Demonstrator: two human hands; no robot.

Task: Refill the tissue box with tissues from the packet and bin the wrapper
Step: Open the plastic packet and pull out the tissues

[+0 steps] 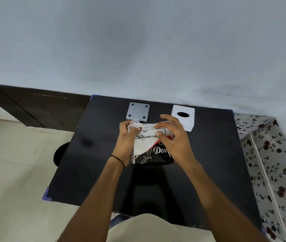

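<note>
Tissue packet [150, 145] held above the black counter [93, 172], between both hands. Left hand [126, 138] grips its left edge, fingers pinching the crinkled clear wrapper corner [135, 122]. Right hand [172, 137] curls over the top right. White tissue box [184, 119] just beyond, near the right hand; its grey base plate [138, 111] lies apart, to the left.

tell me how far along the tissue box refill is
Done: the flat grey base plate lies apart from the white tissue box on the black table. In hand: left hand and right hand grip the tissue packet at its top. Left: removing tissues, filling the box, binning the wrapper.
</note>
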